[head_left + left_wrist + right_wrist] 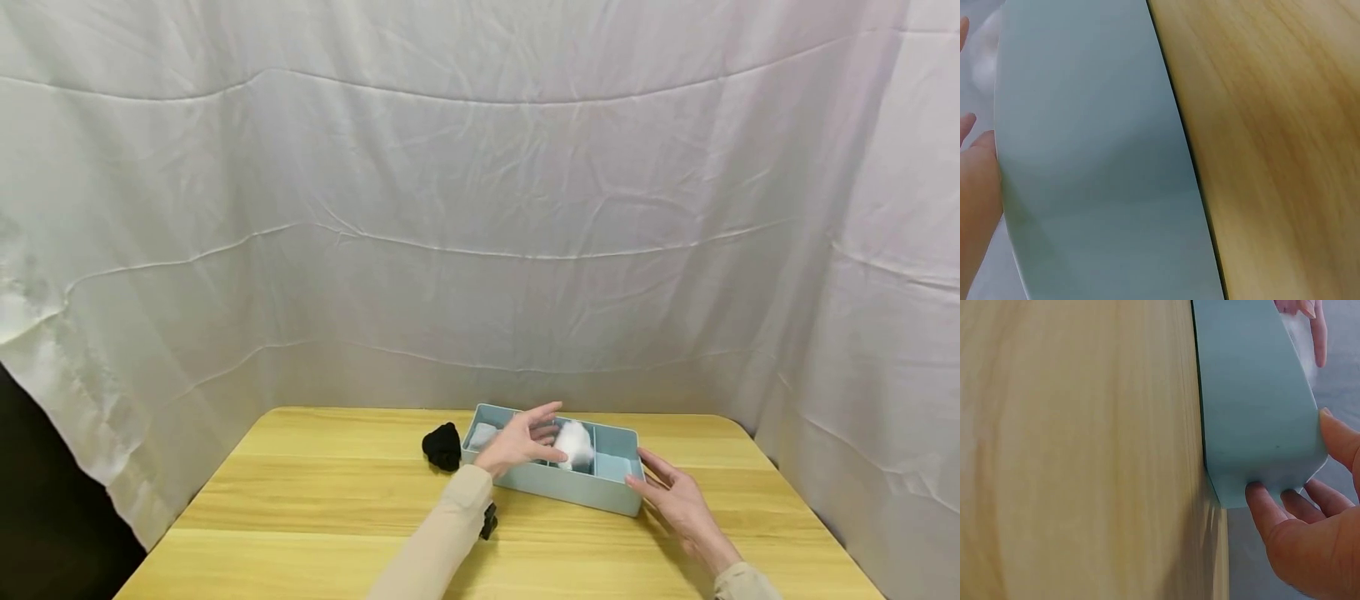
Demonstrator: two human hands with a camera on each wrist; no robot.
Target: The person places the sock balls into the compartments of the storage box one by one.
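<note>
A light blue divided box (562, 487) stands slantwise on the table. My left hand (517, 443) reaches over its middle, fingers fairly straight and spread, with the thumb tip right by a blurred white cloth bundle (576, 442). That bundle sits in a compartment right of the middle. In the leftmost compartment lies a pale folded cloth (483, 434), partly hidden by the hand. My right hand (678, 500) grips the box's right end. In the right wrist view its thumb is at the rim and its fingers (1265, 509) lie against the end wall.
A black rolled cloth bundle (442, 447) lies on the wooden table (315, 500) just left of the box. The box's rightmost compartment (615, 467) shows its bare floor. Pale curtains (480, 208) hang behind and along both sides. A black device (488, 521) sits at the left wrist.
</note>
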